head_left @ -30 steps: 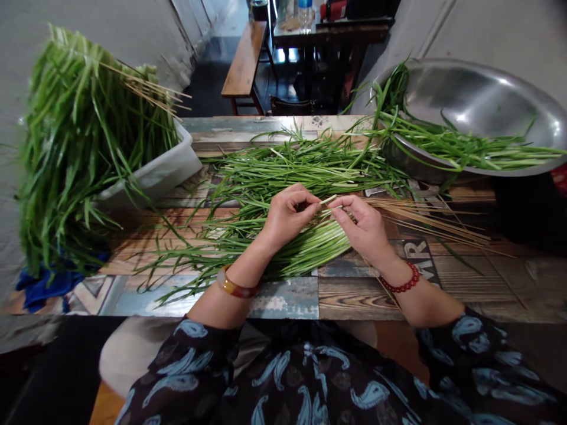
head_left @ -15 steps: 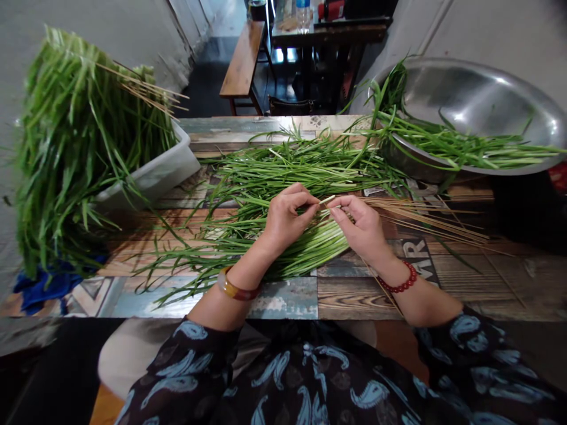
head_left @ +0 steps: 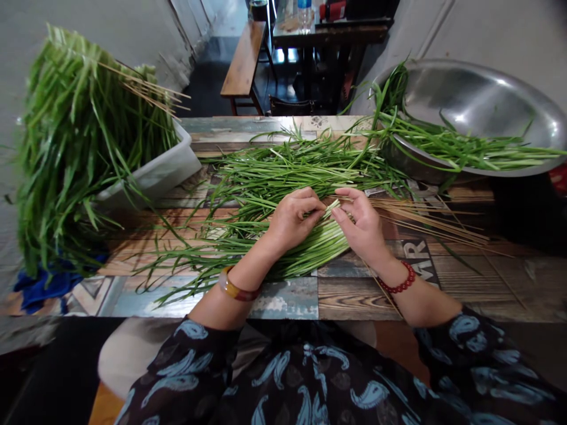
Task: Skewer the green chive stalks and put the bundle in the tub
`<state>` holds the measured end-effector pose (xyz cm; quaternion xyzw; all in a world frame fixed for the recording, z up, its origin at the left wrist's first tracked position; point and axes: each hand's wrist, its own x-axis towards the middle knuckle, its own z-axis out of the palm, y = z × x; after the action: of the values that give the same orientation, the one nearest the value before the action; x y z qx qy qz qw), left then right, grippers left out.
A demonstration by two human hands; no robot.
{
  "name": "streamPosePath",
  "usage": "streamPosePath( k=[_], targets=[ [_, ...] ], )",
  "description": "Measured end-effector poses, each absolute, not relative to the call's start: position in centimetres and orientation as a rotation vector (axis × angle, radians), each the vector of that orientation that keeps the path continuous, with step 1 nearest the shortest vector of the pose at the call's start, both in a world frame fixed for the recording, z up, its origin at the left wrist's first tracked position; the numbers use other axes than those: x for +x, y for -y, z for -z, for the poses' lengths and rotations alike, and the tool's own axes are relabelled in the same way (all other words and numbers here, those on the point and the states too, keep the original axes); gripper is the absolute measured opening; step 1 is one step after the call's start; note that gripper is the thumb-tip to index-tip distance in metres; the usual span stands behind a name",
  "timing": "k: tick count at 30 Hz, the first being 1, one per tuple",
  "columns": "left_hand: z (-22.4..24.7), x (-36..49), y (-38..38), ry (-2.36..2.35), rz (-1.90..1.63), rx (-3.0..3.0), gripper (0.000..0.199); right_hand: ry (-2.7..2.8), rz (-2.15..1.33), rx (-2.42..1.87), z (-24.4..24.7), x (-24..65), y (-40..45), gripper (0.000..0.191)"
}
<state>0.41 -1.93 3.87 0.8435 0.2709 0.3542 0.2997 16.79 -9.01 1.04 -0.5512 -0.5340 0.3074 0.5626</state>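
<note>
The green stalks (head_left: 316, 251) lie on the bench (head_left: 274, 302) under the hands, pale ends directed right. The left hand (head_left: 295, 219) pinches the pale ends (head_left: 331, 208) with narrowed fingers, probably to keep them level. The right hand (head_left: 361, 224) rests its thumb against the same ends, index finger lifted; whether its remaining fingers close beneath cannot be told. Loose skewers (head_left: 436, 223) lie beside the right hand, presumably for easy reach. Hanging greens (head_left: 88, 159) conceal much of the white tub (head_left: 165, 168). The metal basin (head_left: 465, 94) meets the right picture edge; its far end is cut off.
</note>
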Motion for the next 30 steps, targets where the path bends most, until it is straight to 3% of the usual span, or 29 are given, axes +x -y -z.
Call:
streamPosePath(
  k=[7, 17, 30],
  targets=[
    [-4.07, 0.13, 1.80, -0.759, -0.834, 2.204, 0.017, 1.407, -0.662, -1.306, -1.65, 17.20, 9.24, 0.020],
    [-4.01, 0.49, 2.19, -0.890, -0.731, 2.087, 0.015, 1.391, -0.688, -1.332, -1.71, 17.43, 9.43, 0.033],
    [-4.02, 0.43, 2.50, -0.860, -0.621, 2.196, 0.012, 1.394, -0.628, -1.392, -0.75, 17.09, 8.83, 0.015]
  ],
)
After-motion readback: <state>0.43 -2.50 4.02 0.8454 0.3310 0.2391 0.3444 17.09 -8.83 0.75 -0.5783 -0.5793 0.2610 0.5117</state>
